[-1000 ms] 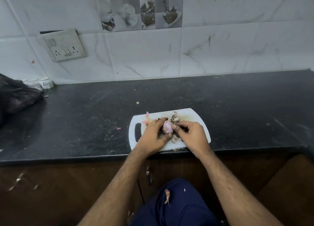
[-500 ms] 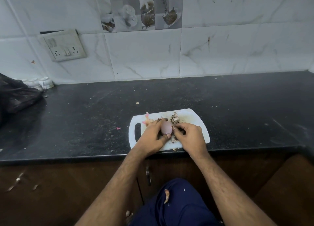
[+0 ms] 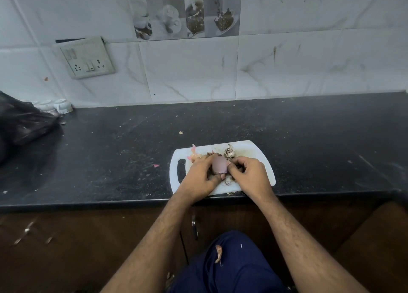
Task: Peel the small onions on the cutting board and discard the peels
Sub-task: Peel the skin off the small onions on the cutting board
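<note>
Though blurred, onion (image 3: 219,166) pale pinkish-purple.

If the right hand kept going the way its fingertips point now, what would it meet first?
The right hand points left, toward the small onion that the left hand holds over the cutting board. It would likely press into that onion first; its fingertips seem already on it.
</note>
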